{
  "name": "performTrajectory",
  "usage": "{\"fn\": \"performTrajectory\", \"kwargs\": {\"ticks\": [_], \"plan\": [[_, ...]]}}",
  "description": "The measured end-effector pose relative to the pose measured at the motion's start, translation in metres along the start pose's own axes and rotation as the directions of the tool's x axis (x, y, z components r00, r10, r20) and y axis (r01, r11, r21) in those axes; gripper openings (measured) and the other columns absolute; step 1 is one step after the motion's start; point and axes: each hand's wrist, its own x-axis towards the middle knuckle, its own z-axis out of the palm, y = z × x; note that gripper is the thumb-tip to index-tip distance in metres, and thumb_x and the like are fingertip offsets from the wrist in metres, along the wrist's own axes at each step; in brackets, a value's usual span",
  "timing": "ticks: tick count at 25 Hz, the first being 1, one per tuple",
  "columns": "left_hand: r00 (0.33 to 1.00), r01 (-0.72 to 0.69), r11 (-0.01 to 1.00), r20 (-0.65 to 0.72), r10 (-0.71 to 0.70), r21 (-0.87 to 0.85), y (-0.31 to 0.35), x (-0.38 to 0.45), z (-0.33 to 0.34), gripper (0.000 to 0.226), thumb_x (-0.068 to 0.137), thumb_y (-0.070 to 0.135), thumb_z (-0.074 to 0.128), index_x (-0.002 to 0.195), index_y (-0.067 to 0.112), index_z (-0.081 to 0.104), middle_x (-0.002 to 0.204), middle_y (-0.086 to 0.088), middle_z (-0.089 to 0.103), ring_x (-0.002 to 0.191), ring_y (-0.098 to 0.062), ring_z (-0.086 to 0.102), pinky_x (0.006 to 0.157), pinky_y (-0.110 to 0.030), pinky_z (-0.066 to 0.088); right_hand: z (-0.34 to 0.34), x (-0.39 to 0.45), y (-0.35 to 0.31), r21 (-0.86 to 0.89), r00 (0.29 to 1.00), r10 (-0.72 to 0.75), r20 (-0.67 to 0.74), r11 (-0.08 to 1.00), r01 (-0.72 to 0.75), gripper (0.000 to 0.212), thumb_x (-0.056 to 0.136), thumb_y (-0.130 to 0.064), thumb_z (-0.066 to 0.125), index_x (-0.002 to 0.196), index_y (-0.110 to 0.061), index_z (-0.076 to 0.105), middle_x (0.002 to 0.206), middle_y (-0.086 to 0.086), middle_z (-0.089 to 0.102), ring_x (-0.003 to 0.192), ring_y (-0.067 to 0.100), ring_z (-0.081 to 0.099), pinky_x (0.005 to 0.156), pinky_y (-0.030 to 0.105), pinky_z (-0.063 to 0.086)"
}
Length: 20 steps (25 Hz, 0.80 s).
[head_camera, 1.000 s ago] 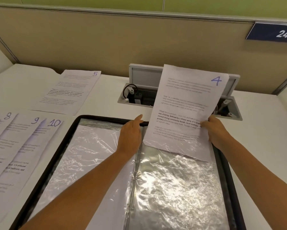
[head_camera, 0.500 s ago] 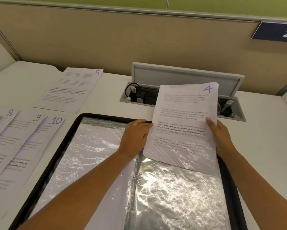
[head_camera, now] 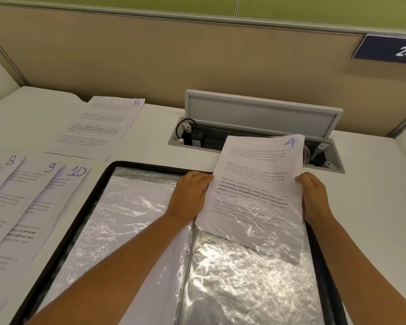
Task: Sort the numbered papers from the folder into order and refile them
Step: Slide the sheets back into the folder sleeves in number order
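A black folder (head_camera: 96,202) lies open on the desk, its clear plastic sleeves shining. The paper numbered 4 (head_camera: 256,181) stands half inside the right-hand sleeve (head_camera: 249,282), its lower part under the plastic and its top sticking out past the folder's far edge. My left hand (head_camera: 190,195) grips the paper's left edge at the sleeve mouth. My right hand (head_camera: 314,198) holds its right edge. Paper 5 (head_camera: 98,127) lies flat at the back left. Papers 8 (head_camera: 2,181), 9 (head_camera: 30,198) and 10 (head_camera: 49,207) overlap in a fan at the left.
An open cable box (head_camera: 256,137) with plugs and a raised grey lid sits in the desk just behind the folder. A beige partition (head_camera: 173,62) with a blue number plate (head_camera: 389,50) closes the back. Bare white desk (head_camera: 373,184) lies right of the folder.
Paper 4 has slid down deeper into the right sleeve. Both hands moved with it, and my left hand has closed on its left edge.
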Motion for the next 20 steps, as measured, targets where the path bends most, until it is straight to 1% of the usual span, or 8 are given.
{"fn": "performTrajectory", "kwargs": {"ticks": [2, 4, 5, 7, 9, 11, 15, 20], "plan": [[1.000, -0.009, 1.000, -0.016, 0.009, -0.013, 0.0020, -0.0007, -0.0018, 0.045, 0.088, 0.025, 0.032, 0.107, 0.005, 0.069, 0.100, -0.005, 0.070, 0.098, -0.025, 0.060, 0.087, -0.036, 0.046, 0.0007, -0.0003, -0.0005, -0.012, 1.000, -0.024, -0.005, 1.000, 0.024, 0.020, 0.092, -0.009, 0.045, 0.073, -0.012, 0.045, 0.076, 0.005, 0.053, 0.068, 0.019, 0.052, 0.058, 0.026, 0.044], [1.000, -0.006, 0.999, -0.028, 0.005, -0.037, 0.0049, -0.0008, -0.0042, 0.046, 0.087, 0.025, 0.031, 0.103, 0.006, 0.069, 0.097, -0.005, 0.070, 0.096, -0.025, 0.060, 0.084, -0.037, 0.048, 0.0014, 0.0019, -0.0015, -0.071, 0.999, -0.044, 0.004, 0.996, 0.044, 0.009, 0.094, -0.013, 0.047, 0.088, -0.010, 0.054, 0.087, 0.005, 0.059, 0.075, 0.019, 0.057, 0.061, 0.025, 0.046], [0.999, -0.007, 0.999, -0.033, 0.006, -0.044, 0.0055, -0.0010, -0.0047, 0.045, 0.087, 0.025, 0.031, 0.103, 0.006, 0.069, 0.097, -0.005, 0.069, 0.096, -0.025, 0.059, 0.084, -0.037, 0.048, 0.0012, 0.0033, -0.0015, -0.106, 0.999, -0.049, 0.015, 0.993, 0.050, 0.012, 0.095, -0.016, 0.049, 0.101, -0.009, 0.056, 0.094, 0.005, 0.062, 0.078, 0.017, 0.061, 0.062, 0.024, 0.049], [1.000, -0.003, 0.999, -0.030, 0.002, -0.041, 0.0054, -0.0016, -0.0047, 0.043, 0.088, 0.022, 0.032, 0.107, 0.007, 0.067, 0.100, -0.004, 0.069, 0.098, -0.025, 0.058, 0.086, -0.038, 0.048, -0.0014, 0.0068, 0.0010, -0.123, 0.998, -0.038, 0.046, 0.991, 0.043, 0.029, 0.096, -0.019, 0.051, 0.123, -0.009, 0.053, 0.106, 0.005, 0.065, 0.087, 0.015, 0.065, 0.065, 0.024, 0.057], [0.999, 0.033, 0.999, -0.020, -0.034, -0.041, 0.0035, -0.0014, -0.0031, 0.039, 0.088, 0.016, 0.037, 0.116, 0.008, 0.063, 0.106, -0.004, 0.067, 0.104, -0.023, 0.056, 0.092, -0.040, 0.045, -0.0043, 0.0074, 0.0034, -0.095, 0.997, -0.031, 0.073, 0.995, 0.038, 0.037, 0.096, -0.019, 0.052, 0.132, -0.011, 0.049, 0.112, 0.007, 0.066, 0.094, 0.021, 0.067, 0.075, 0.030, 0.058], [0.995, 0.096, 0.995, -0.025, -0.097, -0.024, 0.0025, -0.0008, -0.0017, 0.040, 0.089, 0.018, 0.041, 0.124, 0.013, 0.058, 0.109, -0.001, 0.066, 0.108, -0.021, 0.054, 0.097, -0.039, 0.036, -0.0039, 0.0073, 0.0026, -0.090, 0.998, -0.020, 0.063, 0.996, 0.025, 0.038, 0.096, -0.016, 0.051, 0.134, -0.013, 0.049, 0.114, 0.008, 0.066, 0.098, 0.024, 0.065, 0.084, 0.037, 0.055], [0.988, 0.154, 0.988, 0.003, -0.154, -0.018, 0.0034, -0.0009, -0.0012, 0.042, 0.092, 0.026, 0.040, 0.132, 0.019, 0.051, 0.108, 0.002, 0.064, 0.111, -0.017, 0.047, 0.091, -0.027, 0.017, 0.0034, 0.0042, -0.0050, -0.186, 0.998, -0.053, 0.017, 0.981, 0.055, 0.035, 0.094, -0.009, 0.047, 0.128, -0.011, 0.054, 0.111, 0.005, 0.063, 0.089, 0.017, 0.062, 0.072, 0.021, 0.049], [0.988, 0.155, 0.988, 0.003, -0.155, -0.014, 0.0009, -0.0001, 0.0018, 0.042, 0.092, 0.024, 0.042, 0.132, 0.021, 0.051, 0.106, 0.003, 0.064, 0.109, -0.018, 0.048, 0.089, -0.028, 0.017, 0.0015, 0.0038, -0.0062, -0.162, 0.999, -0.024, 0.047, 0.986, 0.031, 0.027, 0.093, -0.007, 0.048, 0.118, -0.010, 0.058, 0.109, 0.008, 0.064, 0.083, 0.016, 0.063, 0.067, 0.024, 0.050]]}}
